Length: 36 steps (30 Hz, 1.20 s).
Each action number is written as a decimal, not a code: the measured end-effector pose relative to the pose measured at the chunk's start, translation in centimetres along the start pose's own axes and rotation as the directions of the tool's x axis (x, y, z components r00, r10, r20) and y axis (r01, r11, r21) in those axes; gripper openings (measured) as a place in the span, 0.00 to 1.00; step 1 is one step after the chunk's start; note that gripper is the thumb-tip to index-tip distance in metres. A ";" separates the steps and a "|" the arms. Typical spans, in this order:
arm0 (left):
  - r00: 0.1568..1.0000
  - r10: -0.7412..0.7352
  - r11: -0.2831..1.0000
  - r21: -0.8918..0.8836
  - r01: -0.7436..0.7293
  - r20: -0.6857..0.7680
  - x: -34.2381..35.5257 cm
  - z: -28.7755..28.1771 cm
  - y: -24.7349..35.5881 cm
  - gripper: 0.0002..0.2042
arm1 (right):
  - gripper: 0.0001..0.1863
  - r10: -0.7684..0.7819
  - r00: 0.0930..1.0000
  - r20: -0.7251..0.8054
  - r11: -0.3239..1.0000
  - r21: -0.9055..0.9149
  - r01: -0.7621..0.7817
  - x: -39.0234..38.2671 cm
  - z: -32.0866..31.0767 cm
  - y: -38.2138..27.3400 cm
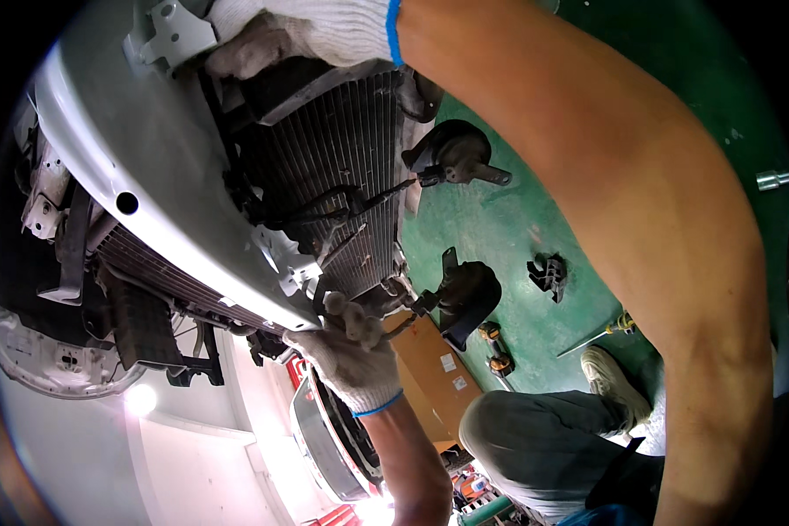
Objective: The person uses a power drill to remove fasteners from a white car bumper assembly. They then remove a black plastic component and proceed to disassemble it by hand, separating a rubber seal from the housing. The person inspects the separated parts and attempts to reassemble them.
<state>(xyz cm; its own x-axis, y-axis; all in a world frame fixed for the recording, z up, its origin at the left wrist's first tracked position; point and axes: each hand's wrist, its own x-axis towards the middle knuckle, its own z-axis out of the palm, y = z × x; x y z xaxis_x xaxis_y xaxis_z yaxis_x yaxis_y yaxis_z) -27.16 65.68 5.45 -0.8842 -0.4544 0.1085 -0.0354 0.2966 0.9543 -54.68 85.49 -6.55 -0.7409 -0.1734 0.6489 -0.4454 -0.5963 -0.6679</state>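
My gloved right hand [285,33] grips the upper end of a long white metal panel [114,158] beside its bracket [174,35]. My gloved left hand [346,359] is closed around the panel's lower end, below a second bracket [285,254]. Behind the panel is a dark finned radiator [329,149] with cables and thin lines across it. Two black round car parts, an upper one [460,158] and a lower one [465,298], hang or lie at the radiator's right side; which is unclear.
On the green floor [535,333] are a small black part [548,276], a yellow-handled screwdriver [618,327], a yellow-black tool [495,351] and a metal socket [773,180]. A cardboard box [434,373] and another car part [324,438] sit lower down, near my bent knee [508,430].
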 end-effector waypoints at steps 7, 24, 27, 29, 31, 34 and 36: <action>0.998 0.031 0.998 -0.047 -0.033 -0.051 -0.5 -0.2 -0.1 0.23 | 0.09 0.160 0.976 -0.150 0.544 0.838 0.040 -2.4 2.3 -2.0; 0.996 -0.008 0.998 -0.054 0.013 0.091 0.0 -0.9 -0.2 0.30 | 0.06 0.312 0.239 -0.920 0.950 0.301 -0.079 1.6 10.9 -4.7; 0.999 -0.001 1.000 -0.031 0.002 0.048 -0.1 -1.8 -0.4 0.29 | 0.05 0.461 0.370 -0.806 0.879 0.473 -0.064 1.1 11.3 -4.7; 0.999 -0.008 0.998 -0.068 0.011 0.041 -0.1 -1.7 -0.5 0.30 | 0.05 0.508 0.405 -0.760 0.818 0.573 0.047 0.5 11.0 -5.0; 1.000 0.009 0.996 -0.086 -0.009 -0.004 -0.2 -0.9 -0.7 0.29 | 0.07 0.514 0.459 -0.725 0.726 0.652 0.217 0.4 11.3 -4.3; 0.998 0.040 0.997 -0.066 -0.043 -0.039 -0.1 0.1 -0.8 0.29 | 0.06 0.495 0.490 -0.717 0.615 0.688 0.385 0.4 11.5 -3.8; 0.999 0.020 1.000 -0.022 -0.019 0.035 0.0 -1.2 -0.6 0.31 | 0.05 0.496 0.486 -0.719 0.562 0.693 0.452 0.5 11.6 -3.9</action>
<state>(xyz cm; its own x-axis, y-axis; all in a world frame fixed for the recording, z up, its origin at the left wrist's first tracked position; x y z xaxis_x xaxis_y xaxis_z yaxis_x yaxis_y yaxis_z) -26.57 64.44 5.23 -0.9005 -0.4187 0.1173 -0.0085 0.2867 0.9580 -47.52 78.65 0.58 -0.9429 0.1832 -0.2781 -0.2362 -0.9566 0.1707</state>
